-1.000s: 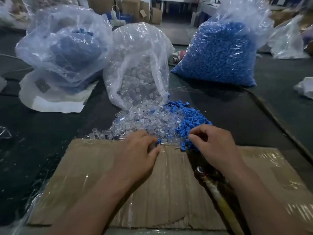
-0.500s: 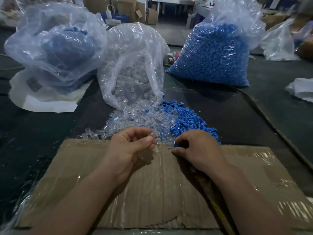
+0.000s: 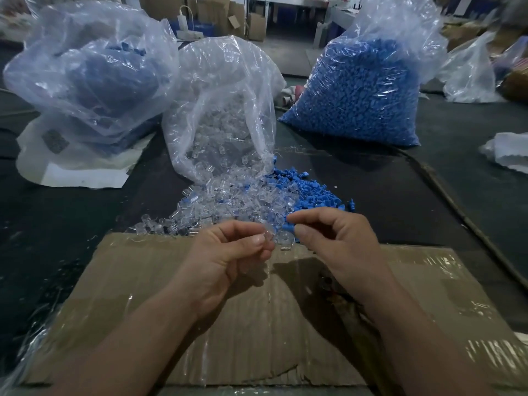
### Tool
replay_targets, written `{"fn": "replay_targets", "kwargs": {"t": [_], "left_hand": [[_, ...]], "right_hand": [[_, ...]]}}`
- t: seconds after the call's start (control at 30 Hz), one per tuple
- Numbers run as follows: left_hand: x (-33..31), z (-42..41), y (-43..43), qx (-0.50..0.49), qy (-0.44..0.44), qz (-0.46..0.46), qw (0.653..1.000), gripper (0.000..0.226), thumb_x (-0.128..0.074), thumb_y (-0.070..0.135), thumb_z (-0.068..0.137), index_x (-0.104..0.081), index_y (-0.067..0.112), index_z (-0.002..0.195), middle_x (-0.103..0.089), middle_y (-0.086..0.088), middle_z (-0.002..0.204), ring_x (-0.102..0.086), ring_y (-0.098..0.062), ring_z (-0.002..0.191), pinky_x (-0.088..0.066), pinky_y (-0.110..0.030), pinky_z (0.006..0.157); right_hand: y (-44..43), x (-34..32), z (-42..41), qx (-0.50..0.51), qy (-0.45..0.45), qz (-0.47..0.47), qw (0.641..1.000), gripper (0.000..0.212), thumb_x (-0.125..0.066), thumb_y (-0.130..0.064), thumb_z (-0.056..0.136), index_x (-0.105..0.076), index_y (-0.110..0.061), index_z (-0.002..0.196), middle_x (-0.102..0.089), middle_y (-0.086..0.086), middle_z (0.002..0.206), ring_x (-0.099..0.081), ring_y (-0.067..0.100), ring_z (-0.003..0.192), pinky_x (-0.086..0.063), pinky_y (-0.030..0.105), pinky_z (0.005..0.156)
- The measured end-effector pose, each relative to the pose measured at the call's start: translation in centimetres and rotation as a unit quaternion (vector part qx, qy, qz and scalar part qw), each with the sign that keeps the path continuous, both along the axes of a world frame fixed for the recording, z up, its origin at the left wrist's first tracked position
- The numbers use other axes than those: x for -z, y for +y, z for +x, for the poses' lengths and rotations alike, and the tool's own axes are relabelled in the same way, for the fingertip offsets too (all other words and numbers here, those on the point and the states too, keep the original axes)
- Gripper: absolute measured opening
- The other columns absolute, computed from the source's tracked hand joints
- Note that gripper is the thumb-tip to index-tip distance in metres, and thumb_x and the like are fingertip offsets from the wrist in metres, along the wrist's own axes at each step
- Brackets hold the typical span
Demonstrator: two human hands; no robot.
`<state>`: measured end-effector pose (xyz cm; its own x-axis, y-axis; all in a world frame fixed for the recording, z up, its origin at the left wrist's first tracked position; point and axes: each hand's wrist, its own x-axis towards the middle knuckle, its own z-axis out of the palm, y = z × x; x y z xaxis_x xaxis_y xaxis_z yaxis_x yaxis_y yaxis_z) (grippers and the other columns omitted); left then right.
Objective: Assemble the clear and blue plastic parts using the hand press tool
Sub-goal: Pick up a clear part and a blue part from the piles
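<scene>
A heap of clear plastic parts (image 3: 228, 204) spills from an open bag onto the dark table, with loose blue parts (image 3: 311, 192) piled to its right. My left hand (image 3: 228, 258) is raised above the cardboard sheet (image 3: 257, 332) and pinches a clear part (image 3: 268, 234) between thumb and fingertips. My right hand (image 3: 334, 238) faces it a few centimetres away, thumb and forefinger pinched on a small blue part (image 3: 288, 226). The hand press tool (image 3: 340, 298) lies on the cardboard under my right wrist, mostly hidden.
The clear-parts bag (image 3: 225, 110) stands behind the heap. A full bag of blue parts (image 3: 360, 90) stands at the back right, another bag with blue contents (image 3: 85, 72) at the back left. More bags lie at the far right (image 3: 468, 70).
Both hands have lifted off the heaps and come toward each other over the cardboard's far edge. The left now holds a clear part, the right a blue one.
</scene>
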<state>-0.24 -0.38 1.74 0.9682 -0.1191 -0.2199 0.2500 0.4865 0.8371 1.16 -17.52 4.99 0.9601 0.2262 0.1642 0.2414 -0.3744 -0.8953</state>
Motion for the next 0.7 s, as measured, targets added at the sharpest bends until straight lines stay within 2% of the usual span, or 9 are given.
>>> {"fn": "replay_targets", "kwargs": {"t": [0.13, 0.2, 0.3, 0.5, 0.6, 0.7], "left_hand": [[0.4, -0.2, -0.2, 0.012, -0.041, 0.004, 0.999, 0.034, -0.07, -0.004, 0.053, -0.074, 0.01, 0.084, -0.068, -0.014, 0.078, -0.068, -0.021, 0.066, -0.054, -0.024, 0.058], [0.5, -0.3, -0.2, 0.036, -0.061, 0.041, 0.997, 0.037, -0.07, -0.001, 0.055, -0.074, 0.011, 0.09, -0.069, -0.015, 0.084, -0.068, -0.021, 0.072, -0.054, -0.024, 0.064], [0.5, -0.5, -0.3, 0.028, -0.083, 0.085, 0.992, 0.035, -0.071, 0.002, 0.055, -0.075, 0.016, 0.087, -0.071, -0.011, 0.083, -0.067, -0.018, 0.073, -0.053, -0.023, 0.064], [0.0, -0.7, -0.6, -0.031, -0.114, 0.17, 0.978, 0.036, -0.073, 0.007, 0.051, -0.075, 0.029, 0.079, -0.07, -0.002, 0.071, -0.065, -0.014, 0.059, -0.054, -0.024, 0.056], [-0.1, -1.0, -0.7, -0.025, -0.159, 0.247, 0.956, 0.039, -0.074, 0.005, 0.06, -0.072, 0.036, 0.082, -0.071, 0.0, 0.074, -0.067, -0.012, 0.065, -0.055, -0.023, 0.062], [0.2, -1.3, -0.7, -0.036, -0.21, 0.342, 0.915, 0.044, -0.073, 0.0, 0.071, -0.068, 0.039, 0.091, -0.071, 0.005, 0.084, -0.068, -0.008, 0.072, -0.054, -0.019, 0.065]], "right_hand": [[1.2, -0.4, -1.0, -0.041, 0.037, 0.034, 0.998, 0.023, -0.067, -0.005, 0.079, -0.066, -0.027, 0.076, -0.067, -0.013, 0.069, -0.061, -0.003, 0.064, -0.044, 0.009, 0.059], [1.3, -0.4, -1.0, -0.044, 0.041, 0.03, 0.998, 0.021, -0.067, -0.004, 0.079, -0.068, -0.025, 0.076, -0.067, -0.009, 0.068, -0.061, -0.002, 0.065, -0.045, 0.009, 0.059], [1.3, -0.5, -1.1, -0.036, 0.037, 0.013, 0.999, 0.02, -0.068, -0.007, 0.078, -0.068, -0.027, 0.075, -0.067, -0.011, 0.067, -0.06, -0.003, 0.063, -0.043, 0.008, 0.057], [1.0, -0.7, -1.1, -0.03, 0.037, -0.003, 0.999, 0.023, -0.068, -0.008, 0.078, -0.067, -0.03, 0.07, -0.067, -0.01, 0.07, -0.06, 0.003, 0.06, -0.046, 0.012, 0.054], [1.1, -0.6, -1.2, -0.029, 0.036, -0.034, 0.998, 0.025, -0.069, -0.009, 0.077, -0.065, -0.032, 0.069, -0.067, -0.012, 0.068, -0.06, 0.008, 0.059, -0.048, 0.018, 0.051], [1.2, -0.6, -1.2, -0.03, 0.038, -0.036, 0.998, 0.025, -0.07, -0.006, 0.076, -0.066, -0.03, 0.07, -0.066, -0.015, 0.063, -0.059, -0.001, 0.055, -0.043, 0.009, 0.049]]}}
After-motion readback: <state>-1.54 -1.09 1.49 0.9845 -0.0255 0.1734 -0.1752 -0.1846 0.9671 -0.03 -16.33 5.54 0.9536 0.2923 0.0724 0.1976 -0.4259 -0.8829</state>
